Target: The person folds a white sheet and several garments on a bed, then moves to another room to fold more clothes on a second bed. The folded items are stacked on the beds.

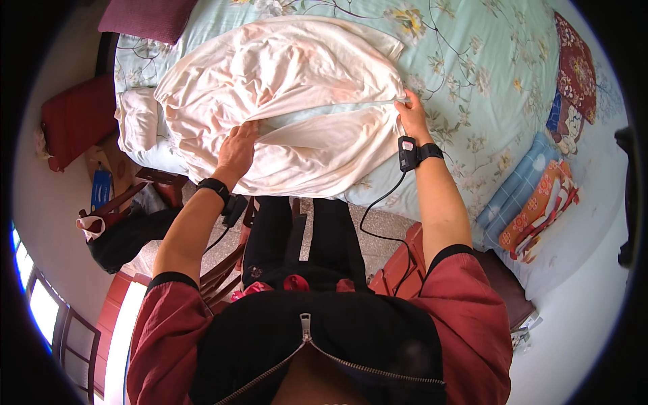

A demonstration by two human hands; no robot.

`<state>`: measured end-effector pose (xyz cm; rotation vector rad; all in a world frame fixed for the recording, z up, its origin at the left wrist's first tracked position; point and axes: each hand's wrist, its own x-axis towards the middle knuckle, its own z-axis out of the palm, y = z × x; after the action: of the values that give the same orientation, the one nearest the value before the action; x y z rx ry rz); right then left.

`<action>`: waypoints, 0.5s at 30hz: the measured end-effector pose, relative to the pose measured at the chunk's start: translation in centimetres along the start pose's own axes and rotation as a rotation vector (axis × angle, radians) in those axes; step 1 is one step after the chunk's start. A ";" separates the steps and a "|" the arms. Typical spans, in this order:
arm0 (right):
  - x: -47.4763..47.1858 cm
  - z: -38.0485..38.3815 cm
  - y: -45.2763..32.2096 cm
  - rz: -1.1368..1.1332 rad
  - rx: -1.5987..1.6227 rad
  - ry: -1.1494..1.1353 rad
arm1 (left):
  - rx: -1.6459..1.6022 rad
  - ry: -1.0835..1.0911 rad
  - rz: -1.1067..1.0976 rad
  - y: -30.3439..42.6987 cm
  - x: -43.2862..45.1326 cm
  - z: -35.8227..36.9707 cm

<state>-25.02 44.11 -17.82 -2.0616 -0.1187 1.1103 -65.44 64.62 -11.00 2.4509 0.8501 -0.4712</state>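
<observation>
A pair of cream cloth trousers (293,66), wrinkled, lies spread over a floral pale-green bedsheet (471,91), its legs running to the right with a narrow gap between them. My left hand (238,149) rests on the cloth where the legs part, its fingertips partly hidden in the folds. At the right end of the legs, my right hand (414,116) pinches the hem edges between thumb and fingers. A small folded cream cloth (139,119) lies to the left of the trousers. Both wrists wear black straps with small devices and cables.
A purple cushion (147,20) lies at the bed's upper left. Folded blue checked cloth (521,182) and orange patterned cloth (539,212) sit along the right edge. A wooden chair (167,187) with dark cloth stands left; red chairs (405,258) are close to my legs. A cable hangs from my right wrist.
</observation>
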 end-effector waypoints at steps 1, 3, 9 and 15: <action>0.4 0.2 0.1 0.006 -0.010 -0.018 | 0.001 -0.009 -0.001 -0.1 0.0 0.0; 1.3 0.6 0.4 -0.029 -0.087 -0.032 | -0.005 -0.009 0.020 -0.2 0.0 0.1; 1.4 -0.4 -0.8 -0.340 -0.700 0.138 | 0.000 0.010 0.056 -1.0 -0.5 0.0; -5.9 -4.8 -8.1 -0.611 -0.815 0.255 | 0.051 0.025 0.010 -0.8 -1.8 -2.4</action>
<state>-22.94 44.50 -6.93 -2.5571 -1.1448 0.4240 -66.90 65.69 -8.49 2.5118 0.8451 -0.4644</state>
